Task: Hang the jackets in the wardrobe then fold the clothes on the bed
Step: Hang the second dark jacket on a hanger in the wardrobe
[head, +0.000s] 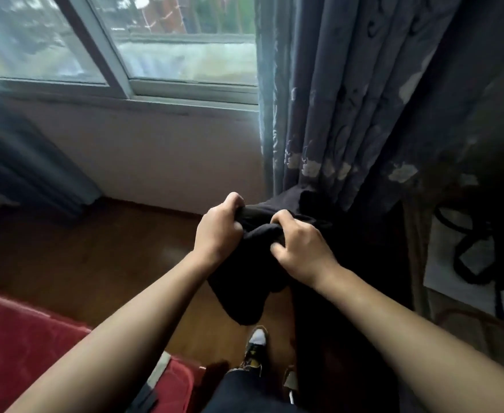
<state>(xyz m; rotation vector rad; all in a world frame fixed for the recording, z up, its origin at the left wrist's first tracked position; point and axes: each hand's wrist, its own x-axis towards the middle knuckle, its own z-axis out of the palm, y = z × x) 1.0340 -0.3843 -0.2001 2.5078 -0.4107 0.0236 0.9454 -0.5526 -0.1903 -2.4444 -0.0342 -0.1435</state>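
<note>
Black garment (244, 293): held in the air in front of the person, above the wooden floor (95, 257), bunched at the top edge with the rest hanging down. Left hand (218, 234): fingers (233, 201) curled and clamped on the bunched fabric. Right hand (301, 248): fingers likewise clamped on the fabric, just beside the left hand. Dark patterned curtain (349, 99): directly behind the garment. Window (170, 40): upper left. Red bed (30, 347): lower left. Shoe (256, 344): below the garment.
</note>
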